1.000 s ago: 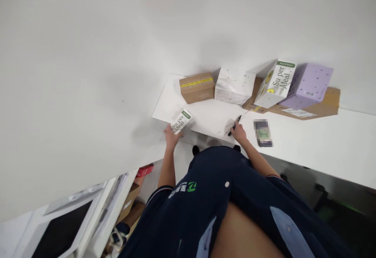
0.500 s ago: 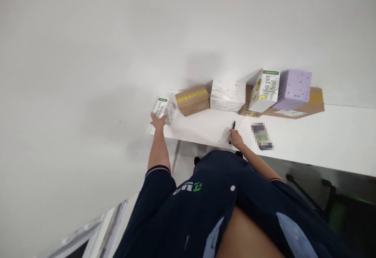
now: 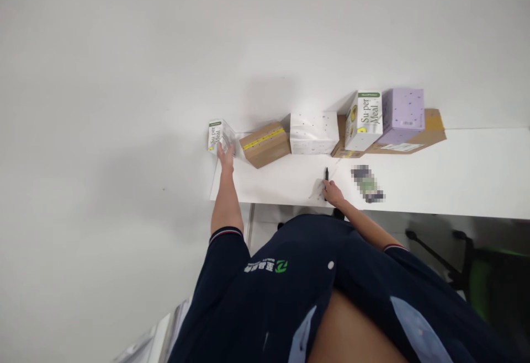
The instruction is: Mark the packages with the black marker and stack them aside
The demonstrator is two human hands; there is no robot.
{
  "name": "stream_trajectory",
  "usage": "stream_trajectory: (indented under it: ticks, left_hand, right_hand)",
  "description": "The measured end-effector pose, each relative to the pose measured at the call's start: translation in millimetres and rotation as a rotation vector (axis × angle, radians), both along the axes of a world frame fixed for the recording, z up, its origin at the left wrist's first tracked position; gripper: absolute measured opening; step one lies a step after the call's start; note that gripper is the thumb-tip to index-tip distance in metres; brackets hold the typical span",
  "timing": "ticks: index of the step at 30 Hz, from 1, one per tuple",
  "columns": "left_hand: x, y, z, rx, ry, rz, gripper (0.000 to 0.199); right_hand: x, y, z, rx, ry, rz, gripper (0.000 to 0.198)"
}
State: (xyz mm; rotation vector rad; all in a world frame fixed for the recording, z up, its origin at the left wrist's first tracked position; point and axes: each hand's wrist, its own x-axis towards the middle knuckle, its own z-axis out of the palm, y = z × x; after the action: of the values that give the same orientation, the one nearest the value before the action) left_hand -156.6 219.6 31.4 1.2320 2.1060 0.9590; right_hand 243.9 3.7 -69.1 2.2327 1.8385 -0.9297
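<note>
A small white carton printed "Su-per Meal" (image 3: 215,138) stands at the left end of the white table, close to the wall. Against its lower right part rests my left hand (image 3: 226,158), fingers stretched out and not wrapped round it. My right hand (image 3: 332,192) lies low over the table near the front edge, closed on a black marker pen (image 3: 327,174) whose tip points away from me. Right of that hand is a flat, blurred-out object (image 3: 368,184), probably a phone.
Along the wall stand a brown carton with yellow tape (image 3: 267,145), a white dotted box (image 3: 313,134), a larger "Su-per Meal" box (image 3: 365,120) and a purple box (image 3: 404,115). Behind the last two lies a long brown carton (image 3: 435,126). A chair (image 3: 488,280) is at lower right.
The small carton has moved back and slightly left, toward the wall. My left hand has slid from its front to its lower right and loosened. My right hand still holds the marker pen.
</note>
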Motion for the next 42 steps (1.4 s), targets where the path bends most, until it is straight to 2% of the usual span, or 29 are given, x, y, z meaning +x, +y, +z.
stream_trajectory:
  ticks: [3, 5, 8, 9, 11, 15, 18, 21, 24, 27, 30, 32, 35, 42]
  left_hand:
    - [22.9, 2.2, 6.7, -0.161, 0.21, -0.041, 0.082]
    - [38.5, 4.4, 12.4, -0.183, 0.335, -0.217, 0.091]
    - [57.6, 10.0, 20.8, -0.305, 0.543, -0.591, 0.118]
    - [62.2, 12.4, 23.5, -0.359, 0.599, -0.676, 0.127]
    - [68.7, 17.1, 28.7, -0.445, 0.69, -0.748, 0.136]
    - [77.2, 16.6, 37.8, -0.526, 0.728, -0.697, 0.13]
    - [85.3, -5.8, 39.9, -0.562, 0.675, -0.609, 0.127]
    - [94.5, -54.5, 36.4, -0.57, 0.628, -0.482, 0.124]
    - [102.0, -122.2, 30.2, -0.537, 0.568, -0.388, 0.118]
    - [109.3, -186.6, 23.3, -0.448, 0.526, -0.417, 0.117]
    - [119.9, -224.5, 17.4, -0.36, 0.509, -0.53, 0.12]
    - [128.2, -231.8, 14.1, -0.326, 0.503, -0.625, 0.12]
    - [140.0, -226.1, 8.8, -0.308, 0.477, -0.718, 0.122]
    - [154.0, -216.0, 3.2, -0.302, 0.482, -0.734, 0.123]
  right_hand:
    - [0.6, 1.4, 0.3, -0.009, 0.01, 0.014, 0.048]
    - [0.6, 2.3, 0.5, -0.009, 0.016, 0.02, 0.049]
    - [0.2, 3.0, 0.3, -0.006, 0.031, 0.016, 0.049]
    - [0.0, 3.0, 0.1, -0.005, 0.038, 0.012, 0.049]
    - [-0.3, 2.8, -0.3, -0.002, 0.052, 0.002, 0.049]
    - [0.2, 2.7, 0.0, 0.004, 0.074, -0.015, 0.049]
    - [1.8, 3.6, 0.9, 0.009, 0.078, -0.017, 0.05]
    - [4.1, 4.7, 1.8, 0.016, 0.078, -0.011, 0.051]
    - [6.6, 5.9, 2.8, 0.036, 0.094, -0.029, 0.052]
    - [9.1, 7.3, 3.8, 0.067, 0.121, -0.069, 0.052]
    - [11.8, 7.1, 2.9, 0.11, 0.153, -0.115, 0.052]
    - [13.9, 5.0, 0.8, 0.14, 0.177, -0.152, 0.052]
    - [16.5, -0.7, -2.1, 0.165, 0.203, -0.184, 0.052]
    - [13.0, -2.7, 0.2, 0.157, 0.159, -0.147, 0.051]
